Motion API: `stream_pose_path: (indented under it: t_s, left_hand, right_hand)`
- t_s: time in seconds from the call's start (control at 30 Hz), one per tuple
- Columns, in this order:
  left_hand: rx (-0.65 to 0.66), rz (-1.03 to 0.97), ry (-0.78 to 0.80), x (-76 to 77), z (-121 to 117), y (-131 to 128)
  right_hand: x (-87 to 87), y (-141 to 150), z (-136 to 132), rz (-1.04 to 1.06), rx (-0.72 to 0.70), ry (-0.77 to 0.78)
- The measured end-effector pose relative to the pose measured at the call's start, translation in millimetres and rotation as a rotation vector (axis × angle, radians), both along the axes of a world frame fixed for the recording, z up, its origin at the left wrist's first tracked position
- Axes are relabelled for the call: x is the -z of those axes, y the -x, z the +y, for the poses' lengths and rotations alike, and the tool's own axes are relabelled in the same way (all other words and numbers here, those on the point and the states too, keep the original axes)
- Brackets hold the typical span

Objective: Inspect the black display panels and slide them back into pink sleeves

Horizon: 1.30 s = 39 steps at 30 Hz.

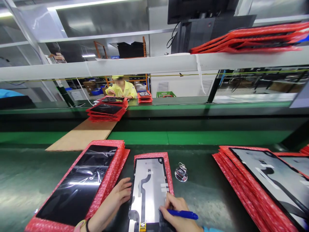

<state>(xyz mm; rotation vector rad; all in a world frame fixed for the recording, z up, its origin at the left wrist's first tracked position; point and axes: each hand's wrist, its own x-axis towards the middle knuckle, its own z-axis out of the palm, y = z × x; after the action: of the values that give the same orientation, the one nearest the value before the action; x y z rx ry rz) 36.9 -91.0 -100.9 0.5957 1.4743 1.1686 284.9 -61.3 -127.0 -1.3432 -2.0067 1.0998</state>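
A tablet screen panel [153, 190] lies back side up on red bubble wrap [170, 180] in front of me. Its silver back carries a dark flex cable and white tape strips. My left hand [122, 193] rests with outstretched fingers against the panel's left edge. Pinched in my right hand [177, 206] is a blue pen [187, 214], its shaft pointing right. That hand's fingertips are over the panel's right edge, and the pen's tip is hidden by them. Just right of the panel, a small shiny metal dispenser-like object [181, 172] sits on the dark green bench [200, 196].
To the left, a glossy black screen [79, 183] tops a bubble-wrap stack. Another stack of panels [265, 180] stands right. A wooden board [82, 135] bridges toward more red-wrapped screens [106, 109]. A person in yellow [123, 88] works across the bench, below a white beam [145, 66].
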Motion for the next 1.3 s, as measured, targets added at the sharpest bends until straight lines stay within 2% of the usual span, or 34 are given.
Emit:
stream_pose_path:
  t_s: [0.27,0.47,0.57,0.67,0.73,0.8,0.9,0.97,1.03,1.13,1.23,1.3]
  left_hand:
    - [-0.013,-0.15,0.018,-14.3,5,1]
    - [0.121,-0.203,-0.14,-21.4,16,-27]
    - [0.071,-0.152,-0.168,-17.0,18,-42]
    - [0.001,-0.07,-0.164,-17.5,16,-46]
    - [-0.027,-0.02,-0.194,-25.4,15,-42]
    - [-0.04,0.015,-0.241,-39.2,16,-38]
    - [-0.061,0.046,-0.326,-66.2,19,-34]
    - [-0.076,0.056,-0.391,-85.8,22,-35]
    - [-0.085,0.055,-0.451,-105.4,24,-39]
    - [-0.087,0.01,-0.53,-133.0,24,-48]
    - [-0.082,-0.038,-0.581,-152.3,23,-58]
    - [-0.096,-0.015,-0.616,-158.1,24,-61]
  right_hand:
    - [3.9,2,4,0.145,0.07,0.059]
    - [0.1,2,13,0.435,0.019,0.193]
    - [-1.4,0,12,0.525,0.002,0.243]
    - [-1.2,-6,12,0.592,0.027,0.256]
    - [-2.8,-14,13,0.639,0.086,0.235]
    - [-8.7,-23,17,0.683,0.204,0.177]
    - [-29.3,-31,23,0.701,0.346,0.082]
    - [-50.6,-33,26,0.729,0.302,0.056]
    - [-74.9,-32,28,0.798,0.196,0.028]
    - [-109.6,-32,27,0.745,0.066,-0.043]
    - [-135.1,-28,21,0.617,0.055,-0.223]
    - [-145.2,-21,14,0.531,0.093,-0.372]
